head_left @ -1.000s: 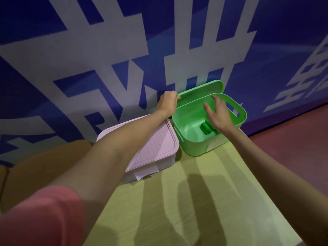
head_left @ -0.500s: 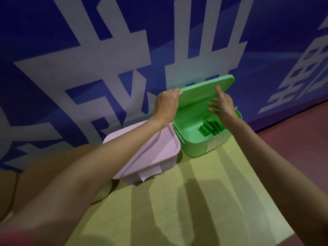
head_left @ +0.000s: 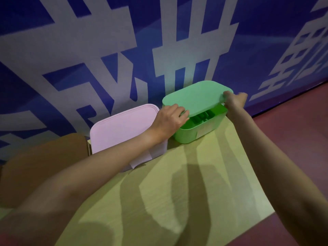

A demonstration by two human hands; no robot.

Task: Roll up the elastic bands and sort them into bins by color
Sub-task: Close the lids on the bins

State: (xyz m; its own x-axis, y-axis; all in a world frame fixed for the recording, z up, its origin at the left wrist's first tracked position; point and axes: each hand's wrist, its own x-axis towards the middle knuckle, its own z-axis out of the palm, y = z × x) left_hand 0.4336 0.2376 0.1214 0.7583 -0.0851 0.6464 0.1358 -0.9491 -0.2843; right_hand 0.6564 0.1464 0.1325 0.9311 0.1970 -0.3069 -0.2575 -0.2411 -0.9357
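Green lid [head_left: 195, 96]: right of frame centre; I hold it over the green bin [head_left: 198, 128], its near edge raised, not seated.
Left hand [head_left: 168, 119]: fingers curled round the lid's left near corner, gripping it.
Right hand [head_left: 234, 101]: fingers pinching the lid's right end.
Rolled green bands [head_left: 202, 116]: visible through the gap, lying inside the green bin; their number I cannot tell.
Pink bin [head_left: 124, 128]: left of the green one, just beside it, lid on, against the blue wall [head_left: 88, 50].
Table [head_left: 177, 183]: carries both bins at its far edge; no loose bands in view on it.
Handling, lid: I judge it light, stiff, smooth plastic; best held at opposite ends, as now, and kept level so that it seats evenly.
Handling, bands: probably soft and springy; a roll may uncoil if released loosely.
Step in hand: I judge this to be closing the green bin, with sorting near complete.
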